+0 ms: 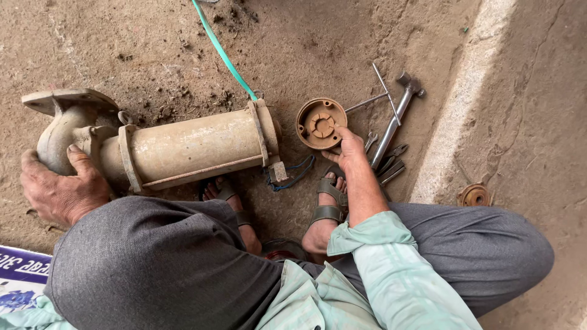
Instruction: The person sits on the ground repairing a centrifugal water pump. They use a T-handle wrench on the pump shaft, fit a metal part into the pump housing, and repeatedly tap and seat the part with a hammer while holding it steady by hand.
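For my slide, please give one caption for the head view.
Squatting person steadies a pump body with left hand; right hand holds a round cap.

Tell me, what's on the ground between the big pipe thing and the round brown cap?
In the head view, only bare dirt floor separates the pump body from the round cap, which the right hand grips. A blue cord lies just below the gap.
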